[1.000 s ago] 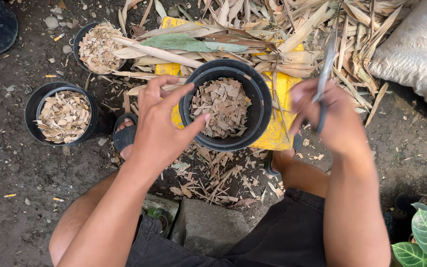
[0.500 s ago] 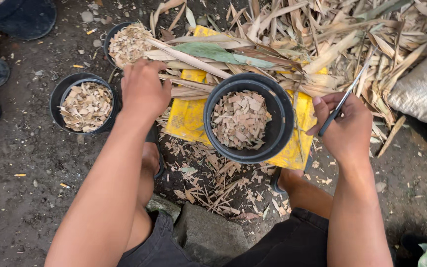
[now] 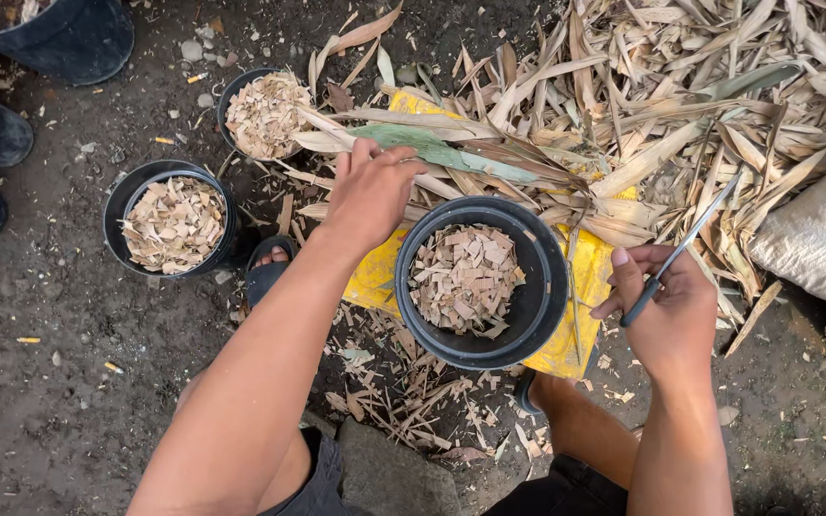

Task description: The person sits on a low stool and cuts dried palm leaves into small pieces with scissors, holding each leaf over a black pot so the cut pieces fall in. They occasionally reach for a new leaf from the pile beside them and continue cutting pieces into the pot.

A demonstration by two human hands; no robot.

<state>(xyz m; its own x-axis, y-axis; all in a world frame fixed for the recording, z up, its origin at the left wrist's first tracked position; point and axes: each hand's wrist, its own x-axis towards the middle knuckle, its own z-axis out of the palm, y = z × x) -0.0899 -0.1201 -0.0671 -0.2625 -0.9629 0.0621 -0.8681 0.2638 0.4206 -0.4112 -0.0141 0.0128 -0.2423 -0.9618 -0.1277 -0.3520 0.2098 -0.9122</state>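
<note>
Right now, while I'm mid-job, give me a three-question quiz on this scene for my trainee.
1. True or false: the right hand holds scissors.
2. How many black pots holding cut leaf chips are in view? A) one B) two C) three
3. What does the left hand rest on?

Key
1. True; the blades point up and away over the dry leaf pile.
2. C: the big pot on the yellow sheet, the middle pot and the far pot.
3. Long dry leaves just beyond the big pot.
</note>
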